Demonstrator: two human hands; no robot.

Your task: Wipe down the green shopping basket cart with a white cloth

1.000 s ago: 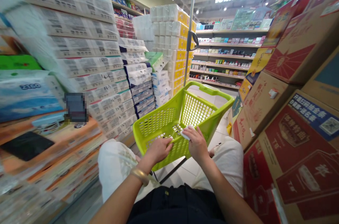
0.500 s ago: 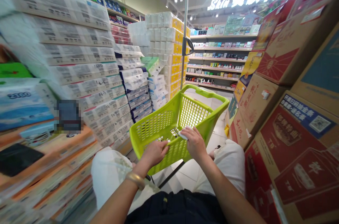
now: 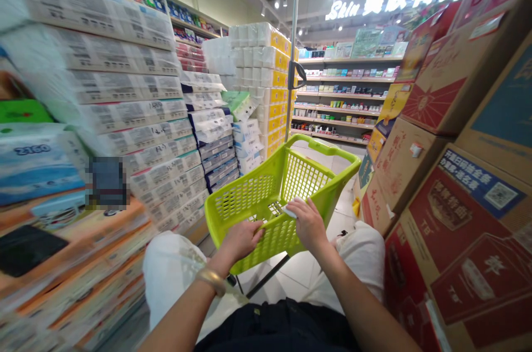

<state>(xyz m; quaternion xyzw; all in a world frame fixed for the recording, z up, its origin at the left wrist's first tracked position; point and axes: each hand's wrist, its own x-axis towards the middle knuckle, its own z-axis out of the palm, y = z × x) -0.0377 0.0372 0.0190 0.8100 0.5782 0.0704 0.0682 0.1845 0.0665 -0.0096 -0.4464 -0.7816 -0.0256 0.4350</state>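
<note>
The left hand (image 3: pixel 241 238) clamps its fingers on a green basket (image 3: pixel 275 224) by the near rim, seemingly to steady it; near those fingers, the right hand (image 3: pixel 310 223), fingers together, holds a white cloth (image 3: pixel 290 210) (perhaps tissue) there, the basket opening beyond.

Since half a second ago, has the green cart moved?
No, not noticeably: the green cart sits nearly the same against the stacked cartons.
</note>
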